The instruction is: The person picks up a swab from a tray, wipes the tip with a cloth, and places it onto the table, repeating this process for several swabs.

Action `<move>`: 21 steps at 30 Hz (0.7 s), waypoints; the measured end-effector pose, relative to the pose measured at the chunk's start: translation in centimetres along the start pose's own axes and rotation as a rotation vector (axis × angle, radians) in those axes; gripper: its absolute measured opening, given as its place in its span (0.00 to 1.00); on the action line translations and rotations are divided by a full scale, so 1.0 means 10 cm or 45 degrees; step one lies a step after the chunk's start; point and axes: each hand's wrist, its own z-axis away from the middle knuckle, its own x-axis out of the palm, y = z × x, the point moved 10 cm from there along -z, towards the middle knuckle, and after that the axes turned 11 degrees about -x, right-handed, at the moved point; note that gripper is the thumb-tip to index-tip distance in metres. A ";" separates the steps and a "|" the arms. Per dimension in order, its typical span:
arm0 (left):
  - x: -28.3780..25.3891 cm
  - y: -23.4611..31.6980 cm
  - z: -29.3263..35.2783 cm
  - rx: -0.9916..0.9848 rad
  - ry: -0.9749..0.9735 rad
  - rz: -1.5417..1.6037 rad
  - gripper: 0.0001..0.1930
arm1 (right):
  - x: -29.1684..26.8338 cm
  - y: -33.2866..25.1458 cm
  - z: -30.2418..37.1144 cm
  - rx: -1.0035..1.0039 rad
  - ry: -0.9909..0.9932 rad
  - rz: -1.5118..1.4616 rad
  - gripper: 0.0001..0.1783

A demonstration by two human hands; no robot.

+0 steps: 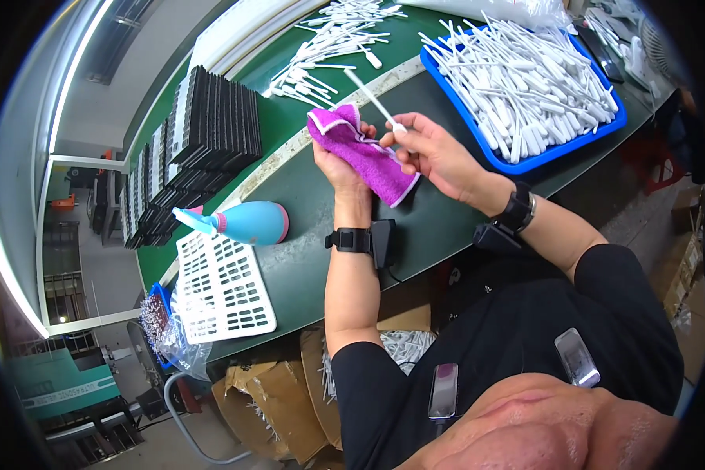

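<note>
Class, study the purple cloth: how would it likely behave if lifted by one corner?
The cloth would probably flop, since it bends and folds over the left hand. It looks light, being thin at its white-trimmed edge. Its fuzzy surface suggests it isn't slippery.

The green counter [431, 227] runs beneath the fingers [419, 142]. Beyond them lies a loose pile of white sticks [333, 48]; to their right, a blue tray [517, 167]; to their left, black stacks [225, 117], a light-blue spray bottle [251, 222] and a white perforated panel [224, 286].
</note>
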 end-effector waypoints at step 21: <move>0.21 0.00 0.04 0.056 0.087 -0.113 0.28 | -0.21 0.03 -0.02 0.047 0.005 -0.061 0.11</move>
